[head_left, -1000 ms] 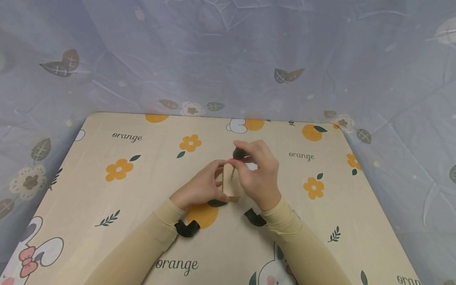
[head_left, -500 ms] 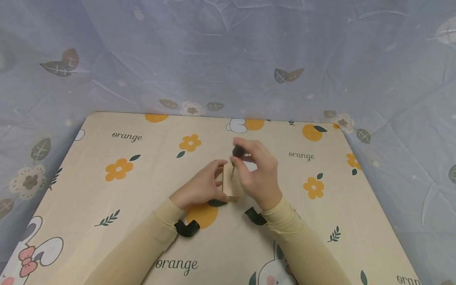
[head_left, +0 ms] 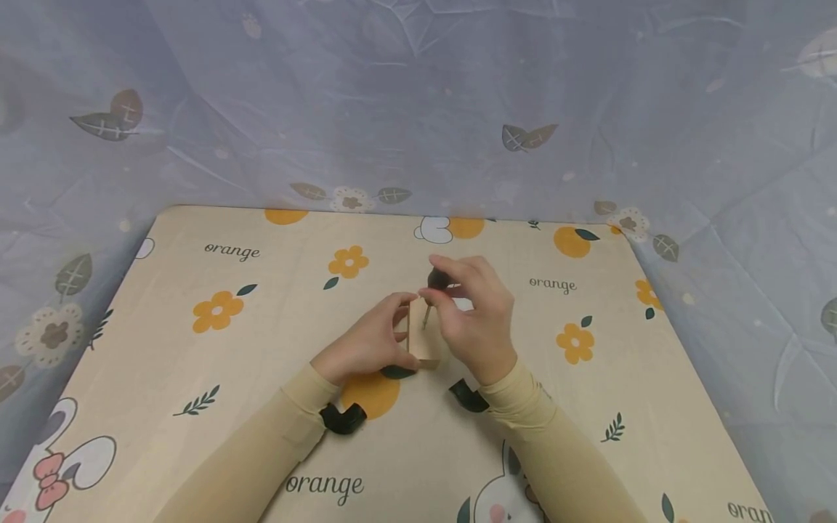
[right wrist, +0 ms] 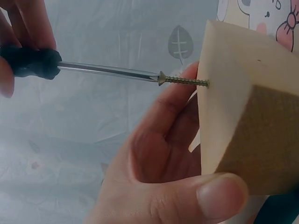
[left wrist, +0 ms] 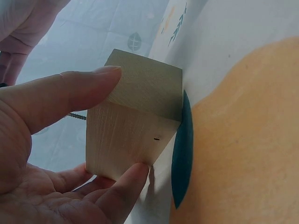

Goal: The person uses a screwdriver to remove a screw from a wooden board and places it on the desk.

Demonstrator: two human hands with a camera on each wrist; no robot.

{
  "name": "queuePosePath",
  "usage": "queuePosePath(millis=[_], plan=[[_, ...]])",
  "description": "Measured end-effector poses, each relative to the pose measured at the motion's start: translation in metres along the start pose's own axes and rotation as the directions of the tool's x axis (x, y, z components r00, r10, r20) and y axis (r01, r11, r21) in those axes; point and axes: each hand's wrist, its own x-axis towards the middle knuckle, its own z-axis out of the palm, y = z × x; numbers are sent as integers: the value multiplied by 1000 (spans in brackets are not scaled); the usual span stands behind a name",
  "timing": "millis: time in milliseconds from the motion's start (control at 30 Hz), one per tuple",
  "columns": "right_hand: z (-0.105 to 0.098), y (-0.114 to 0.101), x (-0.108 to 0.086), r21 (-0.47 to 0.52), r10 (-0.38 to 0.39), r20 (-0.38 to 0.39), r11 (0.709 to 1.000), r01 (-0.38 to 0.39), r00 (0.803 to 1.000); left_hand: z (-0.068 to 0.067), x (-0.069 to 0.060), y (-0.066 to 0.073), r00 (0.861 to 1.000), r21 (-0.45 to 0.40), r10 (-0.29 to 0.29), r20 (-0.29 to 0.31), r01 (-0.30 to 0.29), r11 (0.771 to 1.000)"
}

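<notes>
A pale wooden block [head_left: 423, 345] stands on the table, steadied by my left hand [head_left: 373, 339]. In the left wrist view the thumb lies on one face of the block [left wrist: 126, 112] and the fingers curl round the other side. My right hand [head_left: 480, 319] grips the dark handle of a screwdriver [right wrist: 110, 70] between thumb and fingers. The screwdriver's tip meets the head of a brass-coloured screw [right wrist: 184, 80]. That screw's point sits in the block's top face, with most of its thread still showing. The driver and screw are nearly in line.
A cream tablecloth [head_left: 275, 305] printed with oranges, flowers and rabbits covers the table. Behind and at both sides hangs a grey-blue curtain [head_left: 418, 109] with leaf prints. Black straps [head_left: 344, 419] are at both wrists.
The right hand's fingers shift slightly on the screwdriver handle, with small turning motions. The left hand and the block stay in place.
</notes>
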Motion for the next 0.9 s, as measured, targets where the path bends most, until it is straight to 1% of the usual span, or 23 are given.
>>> queuePosePath(millis=[200,400,600,767,900], plan=[[0,-1,1,28,-3,16,1000,3,1000,0,0,0,1000,8,-4,-4,4,1000],[-1,-2,2,12,0,32,1000,-1,999,0,0,-2,1000,9,-9,-8,9,1000],[-2,-2,1,39,16,62,999,-19,998,-1,0,-2,1000,9,-3,-4,3,1000],[-2,2,0,64,13,49,998,-16,999,0,1,-3,1000,2,19,2,-19,1000],[0,3,-1,44,3,18,999,-4,1000,0,1,-3,1000,-1,26,2,-26,1000]])
